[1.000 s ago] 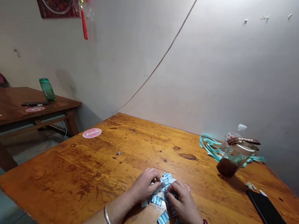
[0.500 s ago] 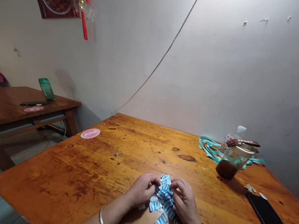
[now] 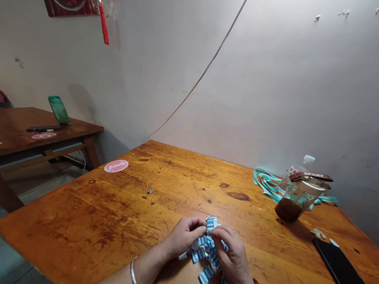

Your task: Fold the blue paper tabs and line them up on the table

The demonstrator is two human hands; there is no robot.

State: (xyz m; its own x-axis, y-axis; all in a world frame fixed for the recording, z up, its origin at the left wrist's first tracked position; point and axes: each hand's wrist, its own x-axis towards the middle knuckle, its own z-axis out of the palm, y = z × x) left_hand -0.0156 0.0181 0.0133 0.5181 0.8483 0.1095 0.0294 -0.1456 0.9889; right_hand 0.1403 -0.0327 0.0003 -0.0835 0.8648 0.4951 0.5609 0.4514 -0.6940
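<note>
Left hand [image 3: 183, 237] and right hand [image 3: 232, 253] sit closer together than before over striped pieces [image 3: 199, 255], toward the tabletop's [image 3: 102, 214] near edge — fingers bent; grip cannot be told.

From my remote screen I read SPORT on the brown strap [image 3: 311, 176] at 3 o'clock, 1 on the pink disc [image 3: 116, 166] at 8; the farther disc [image 3: 44, 136] at 9 is unclear.

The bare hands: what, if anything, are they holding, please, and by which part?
It cannot be told: left hand and right hand curl over small, flat blue-and-white striped pieces, hiding any hold.
</note>
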